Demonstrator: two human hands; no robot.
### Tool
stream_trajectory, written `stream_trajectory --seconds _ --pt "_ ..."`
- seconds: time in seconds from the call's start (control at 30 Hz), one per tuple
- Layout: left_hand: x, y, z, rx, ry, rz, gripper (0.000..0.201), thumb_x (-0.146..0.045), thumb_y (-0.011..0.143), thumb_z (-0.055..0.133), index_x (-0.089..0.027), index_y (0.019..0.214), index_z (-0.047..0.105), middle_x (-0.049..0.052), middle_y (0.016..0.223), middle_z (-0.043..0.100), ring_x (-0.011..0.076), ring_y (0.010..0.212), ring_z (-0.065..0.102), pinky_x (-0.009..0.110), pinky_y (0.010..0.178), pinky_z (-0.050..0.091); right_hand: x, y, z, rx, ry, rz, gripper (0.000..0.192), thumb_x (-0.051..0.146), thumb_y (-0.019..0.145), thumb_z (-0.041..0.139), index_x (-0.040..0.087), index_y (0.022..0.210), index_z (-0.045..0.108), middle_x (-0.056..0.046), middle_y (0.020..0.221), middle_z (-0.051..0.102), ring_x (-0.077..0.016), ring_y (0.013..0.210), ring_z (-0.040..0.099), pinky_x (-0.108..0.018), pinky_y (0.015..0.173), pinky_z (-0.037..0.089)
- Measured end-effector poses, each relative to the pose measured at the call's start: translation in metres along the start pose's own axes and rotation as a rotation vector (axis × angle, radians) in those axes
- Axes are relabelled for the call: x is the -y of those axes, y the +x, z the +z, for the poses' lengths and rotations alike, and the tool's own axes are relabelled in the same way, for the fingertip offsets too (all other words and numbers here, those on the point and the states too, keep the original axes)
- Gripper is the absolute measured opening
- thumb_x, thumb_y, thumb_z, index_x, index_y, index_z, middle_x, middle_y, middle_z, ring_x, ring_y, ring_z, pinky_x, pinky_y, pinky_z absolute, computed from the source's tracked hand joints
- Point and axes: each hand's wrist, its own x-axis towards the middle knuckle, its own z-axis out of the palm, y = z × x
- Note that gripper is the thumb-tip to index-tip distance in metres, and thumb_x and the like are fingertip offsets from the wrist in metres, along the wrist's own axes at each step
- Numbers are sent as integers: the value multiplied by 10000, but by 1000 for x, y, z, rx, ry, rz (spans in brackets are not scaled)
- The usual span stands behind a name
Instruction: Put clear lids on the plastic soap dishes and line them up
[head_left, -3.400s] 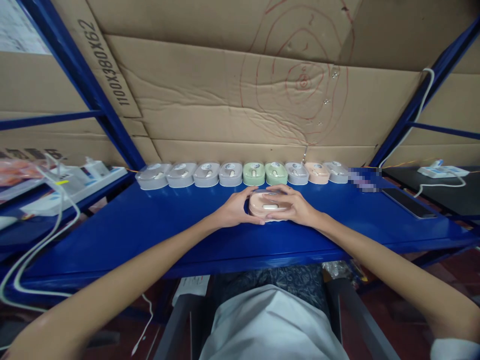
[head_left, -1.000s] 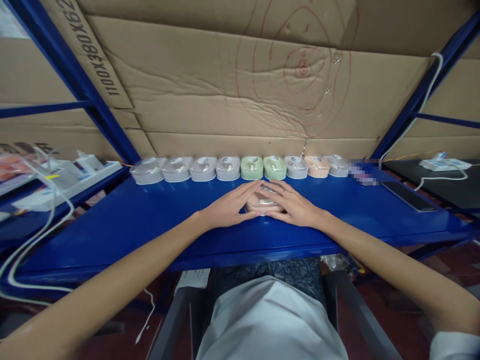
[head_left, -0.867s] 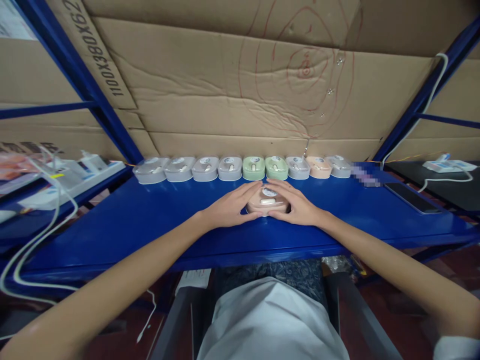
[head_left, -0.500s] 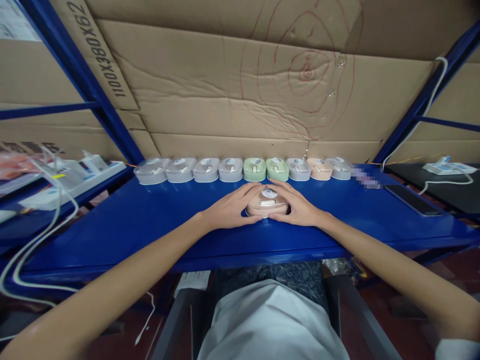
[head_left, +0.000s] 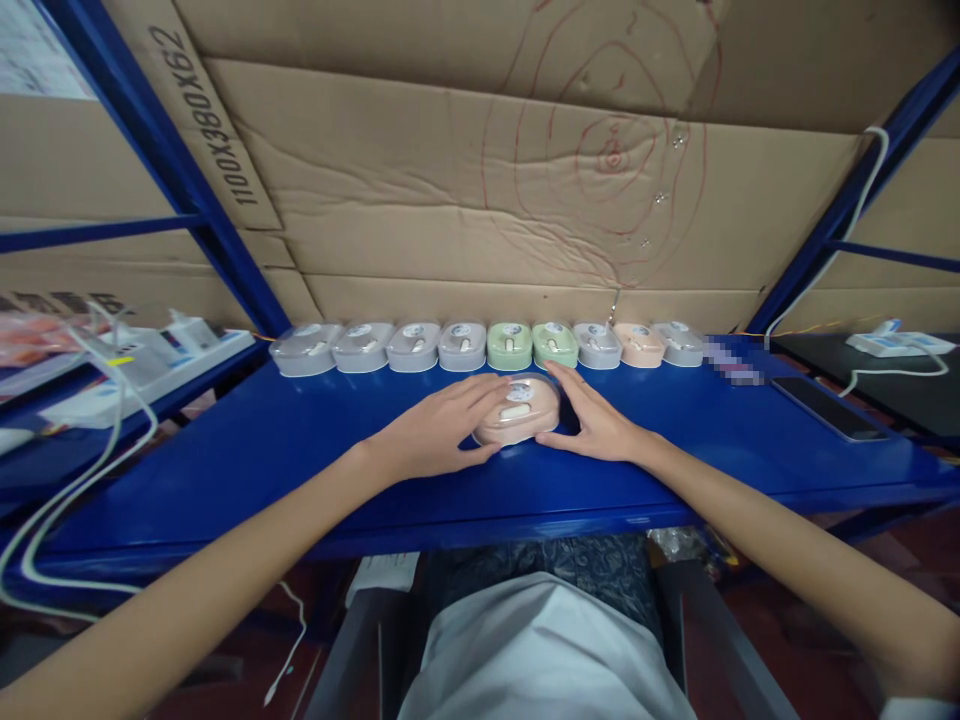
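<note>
A pale pink lunch box point(head_left: 525, 420) with a clear lid, a round label and a white latch rests on the blue table, turned slightly askew. My left hand point(head_left: 442, 425) curves over its left end, fingers on the lid's side and thumb at the front corner. Around the right end spans my right hand point(head_left: 592, 415), its thumb tip at the front edge and its fingers by the back corner; a gap shows between palm and box. Behind them stands a row of similar boxes, including a green box point(head_left: 555, 345) near my right fingertips.
Grey boxes point(head_left: 364, 345) and a peach box point(head_left: 641, 345) share the back row against a cardboard wall point(head_left: 450, 150). A phone point(head_left: 829, 408) lies at the right. Power strips point(head_left: 150, 380) and white cables point(head_left: 127, 480) crowd the left side. Blue posts point(head_left: 217, 240) frame the table.
The pink box has shifted left and turned a little, and my left hand moved left with it. A wider gap shows beside my right palm. The camera view tilted up slightly.
</note>
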Motion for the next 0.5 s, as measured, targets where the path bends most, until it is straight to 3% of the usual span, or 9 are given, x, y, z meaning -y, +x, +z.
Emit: stream_trajectory --seconds 0.13,0.3,0.5 --pt "-1 -52 -22 -25 132 -174 682 -430 1000 603 -271 1629 394 118 1667 485 354 1537 462 542 1262 402 3 1 -3 36 -5 36 1058 634 946 703 274 1730 91 -196 1765 248 -393 1638 267 -663 1303 318" --pt "14 -128 -51 24 358 -494 518 -464 1020 518 -257 1494 502 153 1507 615 391 1363 619 566 1089 543 8 1 -8 72 0 65 977 641 957 682 301 1718 171 -177 1760 256 -403 1626 294 -672 1284 347" --pt "50 -172 -70 122 472 -641 580 -385 1068 363 -201 1617 395 198 1547 562 398 1421 569 569 1153 454 10 0 -9 92 -19 80 945 650 964 667 289 1709 211 -179 1755 268 -402 1623 303 -653 1292 344"
